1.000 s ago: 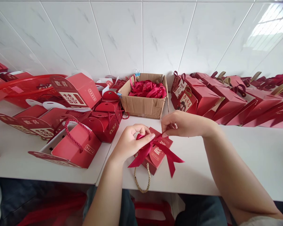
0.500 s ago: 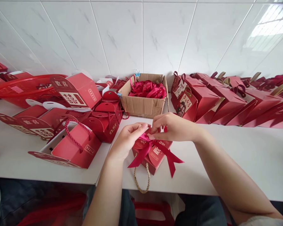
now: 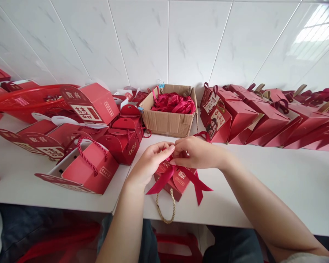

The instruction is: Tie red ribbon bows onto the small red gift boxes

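A small red gift box (image 3: 178, 189) with pale printed characters rests near the table's front edge. A dark pink ribbon (image 3: 197, 187) lies across its top, two notched tails spreading towards me. Both hands meet over the far part of the box. My left hand (image 3: 150, 160) is closed, thumb and fingers pinching the ribbon. My right hand (image 3: 196, 153) is closed on the ribbon beside it, with a loop showing behind its knuckles. The fingers hide the middle of the ribbon. From the box's near side a gold rope handle (image 3: 166, 221) hangs over the table edge.
Behind the hands stands a cardboard box (image 3: 167, 124) full of ribbons (image 3: 174, 103). At left are several red boxes, one open with a rope handle (image 3: 102, 173), and a red plastic basket (image 3: 22, 104). A row of red boxes (image 3: 263, 120) lines the wall at right.
My right hand has moved left against my left hand, and its fingers have closed in more. A ribbon loop now shows behind the right hand. The view has shifted slightly.
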### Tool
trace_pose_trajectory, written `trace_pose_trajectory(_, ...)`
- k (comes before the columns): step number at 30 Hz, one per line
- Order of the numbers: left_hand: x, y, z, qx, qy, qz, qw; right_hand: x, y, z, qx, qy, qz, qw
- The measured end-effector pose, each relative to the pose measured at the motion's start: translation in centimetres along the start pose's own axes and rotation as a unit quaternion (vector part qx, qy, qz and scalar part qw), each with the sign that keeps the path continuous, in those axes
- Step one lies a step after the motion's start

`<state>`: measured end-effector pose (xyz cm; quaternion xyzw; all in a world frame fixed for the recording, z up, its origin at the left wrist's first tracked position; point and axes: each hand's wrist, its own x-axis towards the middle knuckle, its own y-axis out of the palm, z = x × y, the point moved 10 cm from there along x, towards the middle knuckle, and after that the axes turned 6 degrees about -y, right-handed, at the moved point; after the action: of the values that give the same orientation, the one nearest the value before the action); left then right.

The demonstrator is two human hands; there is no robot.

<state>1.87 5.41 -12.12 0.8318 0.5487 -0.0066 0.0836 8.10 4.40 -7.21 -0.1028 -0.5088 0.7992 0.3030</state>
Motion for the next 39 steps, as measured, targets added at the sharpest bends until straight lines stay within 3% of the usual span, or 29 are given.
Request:
trace_pose_trajectory(11,0.6,-1.5,1.2,-0.056,-0.022,-0.089,0.994,-0.1,0.7,1.0,-0.049,-0.036,0.053,0.997)
trace_pose_trajectory(18,-0.2,-2.3,0.6,-0.039,-0.04,-0.073,0.996,-1.8,-2.1,-0.9,0.056,0.035,0.017,0.998)
trace_pose_trajectory(21,-0.3,-2.5,0.4,-0.004,-0.04,-0.072,0.997,-2.8,-2.2,-2.3,0.065,0.085,0.054,0.993)
trace_pose_trajectory(23,-0.4,-3.1,-0.3,0.044,-0.009,-0.109,0.993,-3.2,-1.5,-3.1,0.057,0.119,0.101,0.986)
trace_pose_trajectory(26,-1.4,-3.8,-2.5,0.145,0.074,-0.185,0.969,-3.5,-0.4,-4.0,0.022,0.159,0.153,0.975)
trace_pose_trajectory(29,-2.5,-2.4,-4.4,0.3,0.142,-0.199,0.922,-3.2,-0.1,-3.8,0.006,0.145,0.163,0.976)
trace_pose_trajectory(33,-3.2,0.3,-4.8,0.468,0.168,-0.174,0.85,-2.7,-1.1,-3.1,0.033,0.109,0.102,0.988)
trace_pose_trajectory(39,-3.2,0.9,-4.6,0.526,0.161,-0.16,0.82,-2.2,-2.5,-3.0,0.082,0.1,0.015,0.992)
